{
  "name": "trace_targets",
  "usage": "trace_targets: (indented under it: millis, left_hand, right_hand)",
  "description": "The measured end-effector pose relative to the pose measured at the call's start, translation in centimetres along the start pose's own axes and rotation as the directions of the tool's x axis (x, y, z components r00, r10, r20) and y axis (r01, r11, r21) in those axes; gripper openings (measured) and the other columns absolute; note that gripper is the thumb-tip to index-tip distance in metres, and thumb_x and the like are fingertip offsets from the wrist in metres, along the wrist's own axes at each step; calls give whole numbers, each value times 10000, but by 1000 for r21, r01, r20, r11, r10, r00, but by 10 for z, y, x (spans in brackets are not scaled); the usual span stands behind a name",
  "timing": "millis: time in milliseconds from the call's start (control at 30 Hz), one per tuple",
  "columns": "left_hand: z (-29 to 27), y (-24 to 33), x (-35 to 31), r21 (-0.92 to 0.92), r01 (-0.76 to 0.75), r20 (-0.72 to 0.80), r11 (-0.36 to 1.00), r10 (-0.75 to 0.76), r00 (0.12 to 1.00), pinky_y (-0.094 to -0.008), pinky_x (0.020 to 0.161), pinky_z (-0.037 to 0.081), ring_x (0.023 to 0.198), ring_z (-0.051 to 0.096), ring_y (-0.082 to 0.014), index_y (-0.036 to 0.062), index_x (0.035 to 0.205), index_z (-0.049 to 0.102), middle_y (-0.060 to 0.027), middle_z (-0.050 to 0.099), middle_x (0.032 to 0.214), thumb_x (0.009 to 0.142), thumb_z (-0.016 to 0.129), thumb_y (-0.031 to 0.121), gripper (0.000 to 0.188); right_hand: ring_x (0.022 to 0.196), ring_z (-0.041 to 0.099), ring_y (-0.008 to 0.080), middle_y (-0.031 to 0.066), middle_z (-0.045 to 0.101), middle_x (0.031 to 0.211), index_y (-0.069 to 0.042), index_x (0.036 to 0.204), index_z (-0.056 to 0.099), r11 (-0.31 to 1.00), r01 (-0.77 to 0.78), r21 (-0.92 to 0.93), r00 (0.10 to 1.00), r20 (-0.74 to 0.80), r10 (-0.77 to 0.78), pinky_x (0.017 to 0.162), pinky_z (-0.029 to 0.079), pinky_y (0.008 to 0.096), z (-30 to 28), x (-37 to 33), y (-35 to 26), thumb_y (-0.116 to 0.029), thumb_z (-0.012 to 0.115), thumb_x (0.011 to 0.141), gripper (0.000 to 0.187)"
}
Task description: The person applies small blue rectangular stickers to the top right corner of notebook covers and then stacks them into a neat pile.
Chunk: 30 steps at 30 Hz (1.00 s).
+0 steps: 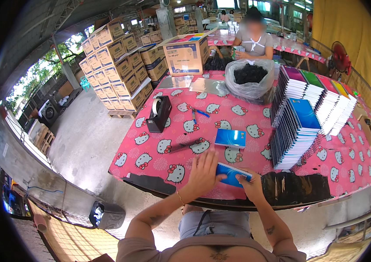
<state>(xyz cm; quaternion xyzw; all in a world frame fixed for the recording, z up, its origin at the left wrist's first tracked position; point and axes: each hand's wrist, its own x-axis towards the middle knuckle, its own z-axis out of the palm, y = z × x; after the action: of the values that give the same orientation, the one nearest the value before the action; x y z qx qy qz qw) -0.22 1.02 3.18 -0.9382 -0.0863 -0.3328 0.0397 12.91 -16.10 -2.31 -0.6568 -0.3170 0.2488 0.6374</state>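
A blue spiral notebook (229,178) is held just above the table's near edge. My right hand (251,185) grips its right end, thumb on the cover. My left hand (203,171) is at its left end, fingers stretched out and pressed side by side, the thumb touching the cover. Just beyond lies a second blue notebook (230,138), flat on the pink patterned tablecloth (150,174). Left of that, a loose black binding coil (187,146) rests on the cloth.
Tall stacks of blue notebooks (288,139) and other coloured notebooks (320,96) stand at right. Farther back are a clear bag of black coils (250,75), a carton (184,59), a tape dispenser (159,114) and pens (199,114). A person (255,41) sits opposite.
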Motion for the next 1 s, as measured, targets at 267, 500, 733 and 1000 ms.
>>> trace_targets:
  millis: [267,500,733,1000]
  left_hand:
    - [3,-36,2,-359,53,231,932,33,972,-585,1049,317,1144,570,-314,47,1244,544,-136,613,1193,920,609,295,413]
    - [-12,-8,14,-133,-24,94,991,37,995,-605,1061,299,1303,445,-390,-22,1372,446,-232,458,1415,873,622,480,730]
    - [-7,6,-1,-31,50,217,998,-43,975,-658,1134,124,1457,254,-414,-62,1454,347,-271,309,1535,882,564,562,874]
    - [-12,5,11,27,-6,178,1000,1,984,-637,1142,135,1467,238,-407,-56,1483,300,-274,281,1550,848,601,577,945]
  right_hand:
    - [893,584,87,35,673,946,13,1112,671,997,28,78,999,-20,-27,821,468,252,10,-9,-9,-65,682,903,223]
    - [813,560,66,22,652,899,10,1140,658,988,-34,153,997,-64,44,752,468,232,12,-15,-23,-98,692,905,261]
    - [765,556,63,-11,626,850,0,1114,664,982,-7,191,998,-58,18,682,469,223,21,-18,-12,-140,698,906,254]
    - [795,597,65,16,674,917,14,1137,669,961,-61,269,996,-49,77,720,510,241,27,-19,-34,-131,693,906,274]
